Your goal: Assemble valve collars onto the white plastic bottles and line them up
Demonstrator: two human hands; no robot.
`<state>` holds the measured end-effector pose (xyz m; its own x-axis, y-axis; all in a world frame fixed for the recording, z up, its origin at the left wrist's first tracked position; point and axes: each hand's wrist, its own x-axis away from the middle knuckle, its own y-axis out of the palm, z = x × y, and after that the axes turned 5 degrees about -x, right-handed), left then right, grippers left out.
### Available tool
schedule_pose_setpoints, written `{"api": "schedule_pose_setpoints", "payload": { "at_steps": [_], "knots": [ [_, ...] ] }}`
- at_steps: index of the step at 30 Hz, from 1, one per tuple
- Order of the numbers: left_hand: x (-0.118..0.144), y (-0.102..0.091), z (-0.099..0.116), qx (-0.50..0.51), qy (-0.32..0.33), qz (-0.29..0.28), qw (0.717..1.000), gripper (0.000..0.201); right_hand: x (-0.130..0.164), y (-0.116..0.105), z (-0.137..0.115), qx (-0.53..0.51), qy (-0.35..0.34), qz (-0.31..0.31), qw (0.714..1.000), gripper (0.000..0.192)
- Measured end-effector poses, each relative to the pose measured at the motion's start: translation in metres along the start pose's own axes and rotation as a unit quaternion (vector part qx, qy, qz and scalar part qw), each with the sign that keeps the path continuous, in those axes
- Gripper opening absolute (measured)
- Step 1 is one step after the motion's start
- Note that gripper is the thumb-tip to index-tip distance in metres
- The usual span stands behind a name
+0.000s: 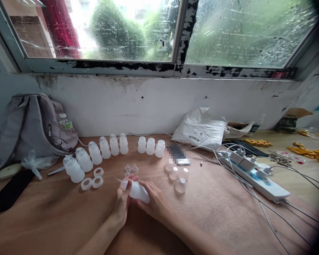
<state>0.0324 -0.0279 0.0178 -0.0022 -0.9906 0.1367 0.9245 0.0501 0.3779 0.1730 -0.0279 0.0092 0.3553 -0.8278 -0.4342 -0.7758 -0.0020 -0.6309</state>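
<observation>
A frosted white baby bottle (139,192) lies tilted between my hands, its teat end pointing left. My left hand (123,200) is closed around the teat and collar end, with a thin clear tip sticking out past the fingers. Wrapped round the bottle's body is my right hand (155,199). Just beyond my hands, clear silicone teats (134,168) lie on the table. Three white collar rings (98,181) rest to the left. Clear dome caps (180,185) stand to the right. Three open bottles (150,146) are upright at the back; several capped bottles (95,153) form a curved row at left.
A grey backpack (29,124) leans at the far left by a black flat object (10,191). A silver plastic bag (199,129) sits against the wall. On the right, a power strip (255,177) trails white cables. Yellow parts (308,153) lie farther right.
</observation>
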Motion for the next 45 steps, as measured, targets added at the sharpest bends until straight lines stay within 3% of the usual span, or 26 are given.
{"api": "schedule_pose_setpoints", "payload": {
  "at_steps": [3,6,11,16,20,22,24,27,30,32,34,36,38,42,45],
  "knots": [
    [0.006,0.005,-0.004,-0.011,0.001,0.063,0.998,0.034,0.005,0.007,-0.011,-0.045,-0.002,-0.017,0.999,0.042],
    [0.006,0.004,0.000,-0.021,-0.007,0.081,0.996,0.025,0.004,0.007,-0.021,-0.190,0.075,-0.045,0.978,0.029],
    [0.007,0.003,0.007,-0.018,0.008,0.064,0.998,0.018,-0.003,0.003,-0.022,-0.432,0.212,-0.089,0.872,0.023],
    [0.012,0.004,0.007,-0.011,-0.007,0.028,1.000,0.020,-0.003,0.008,-0.016,-0.581,0.271,-0.164,0.749,0.030],
    [0.010,0.002,0.006,-0.010,0.025,0.011,1.000,0.020,-0.003,0.013,-0.011,-0.609,0.276,-0.208,0.714,0.039],
    [0.008,0.001,0.006,-0.019,0.034,-0.015,0.999,0.021,-0.003,0.013,-0.011,-0.609,0.277,-0.197,0.716,0.040],
    [0.006,0.001,0.007,-0.026,0.027,-0.059,0.998,0.030,-0.005,0.009,-0.013,-0.600,0.272,-0.151,0.737,0.036],
    [0.005,0.003,0.005,-0.037,0.025,-0.104,0.994,0.041,-0.007,0.000,-0.014,-0.519,0.234,-0.064,0.820,0.032],
    [0.005,0.005,0.004,-0.043,0.033,-0.087,0.995,0.040,-0.010,-0.009,-0.010,-0.367,0.165,-0.047,0.914,0.035],
    [0.005,0.006,0.003,-0.032,0.021,-0.077,0.996,0.041,-0.014,-0.017,-0.003,-0.260,0.119,-0.024,0.958,0.037],
    [0.004,0.005,0.004,-0.023,0.005,-0.073,0.997,0.043,-0.018,-0.029,0.005,-0.151,0.090,0.033,0.984,0.035],
    [0.004,0.003,0.005,-0.024,0.000,-0.067,0.997,0.043,-0.021,-0.047,0.015,-0.049,0.089,0.086,0.991,0.030],
    [0.003,0.002,0.007,-0.035,0.011,-0.055,0.998,0.041,-0.021,-0.071,0.025,0.034,0.118,0.088,0.988,0.025],
    [0.000,0.000,0.008,-0.089,0.038,-0.036,0.995,0.038,-0.006,-0.117,0.042,0.175,0.226,0.039,0.957,0.020],
    [-0.003,-0.002,0.005,-0.132,0.049,-0.035,0.989,0.043,0.009,-0.131,0.053,0.200,0.283,-0.009,0.938,0.025]
  ]
}}
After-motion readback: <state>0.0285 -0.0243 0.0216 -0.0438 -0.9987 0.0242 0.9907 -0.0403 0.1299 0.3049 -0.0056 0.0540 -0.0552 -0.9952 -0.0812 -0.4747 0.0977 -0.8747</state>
